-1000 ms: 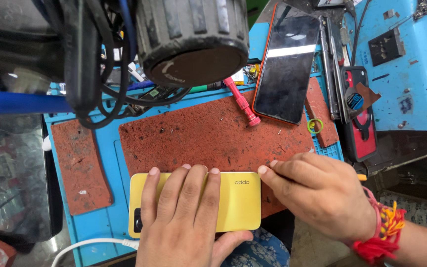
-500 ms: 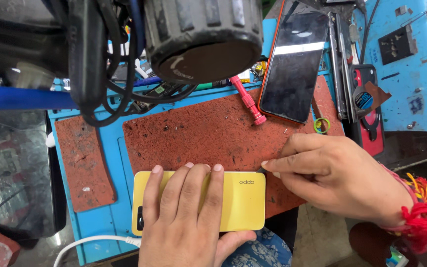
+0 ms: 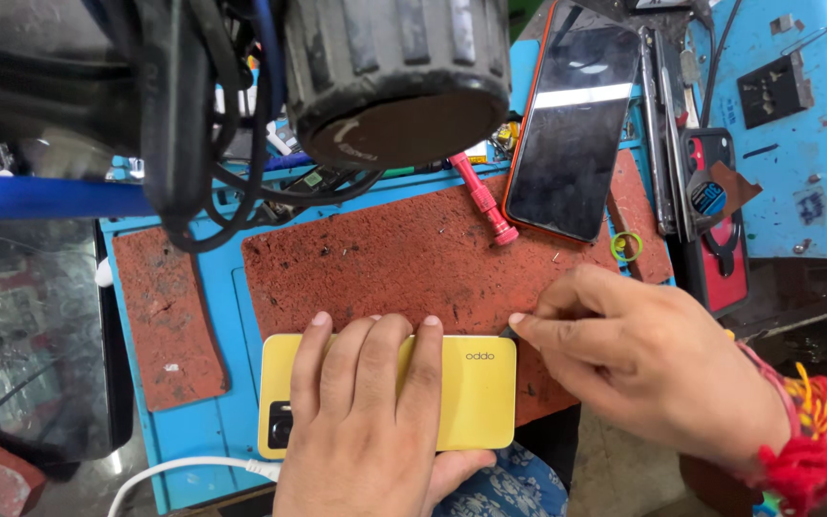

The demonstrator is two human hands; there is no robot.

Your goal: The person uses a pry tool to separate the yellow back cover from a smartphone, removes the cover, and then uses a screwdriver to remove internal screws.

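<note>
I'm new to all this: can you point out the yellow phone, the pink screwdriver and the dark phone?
yellow phone (image 3: 476, 402): head view, bare right part of its back.
pink screwdriver (image 3: 483, 198): head view, middle of its shaft.
dark phone (image 3: 567, 144): head view, middle of its screen.

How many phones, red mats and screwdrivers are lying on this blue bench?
Phones: 2, a yellow-backed phone under the left hand and a black-screened phone with orange rim.
Rough red mats: 3.
Pink screwdrivers: 1.
Total: 6
</note>
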